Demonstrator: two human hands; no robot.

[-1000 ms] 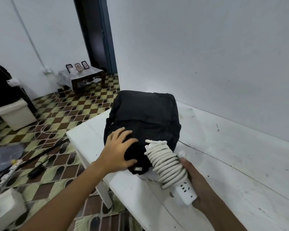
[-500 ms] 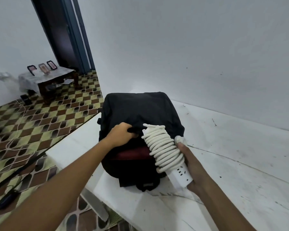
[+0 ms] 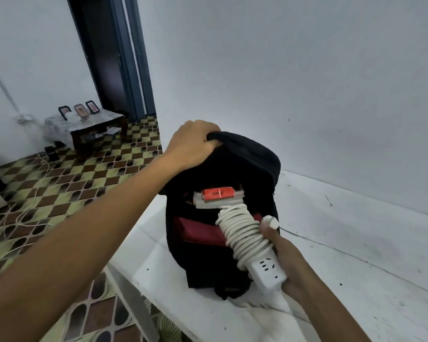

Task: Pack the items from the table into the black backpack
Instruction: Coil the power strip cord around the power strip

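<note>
The black backpack stands on the white table, its top flap lifted. My left hand grips the raised flap at its upper left edge. My right hand holds a white power strip with its cord coiled round it. The coiled end pokes into the open mouth of the bag, while the socket end sticks out towards me. Inside the bag I see a red and white box and a dark red lining.
The table's left edge drops to a checkered tile floor with loose cables. A low dark side table with small picture frames stands far left by a doorway. A white wall rises behind the backpack.
My left hand lifted the backpack's flap up and back, opening the bag. My right hand pushed the coiled end of the power strip into the opening.
</note>
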